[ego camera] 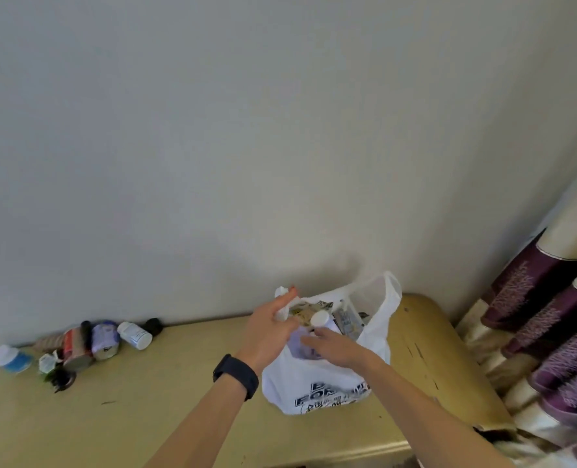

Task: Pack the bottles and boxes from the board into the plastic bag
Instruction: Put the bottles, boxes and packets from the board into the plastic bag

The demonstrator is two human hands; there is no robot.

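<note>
Left hand [269, 330] seems to pinch the left rim of the plastic bag [314, 380], right hand [337, 350] grips 1 white-capped bottle [319, 319] in its mouth; other bottles [105, 339] lie far left on the board [179, 400].

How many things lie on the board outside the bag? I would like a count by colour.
White bottles: 2
Small white pack: 1
Black things: 3
Purple can: 1
Red-brown can: 1
Tan tube: 1
Total: 9, as far as the blur allows.
</note>
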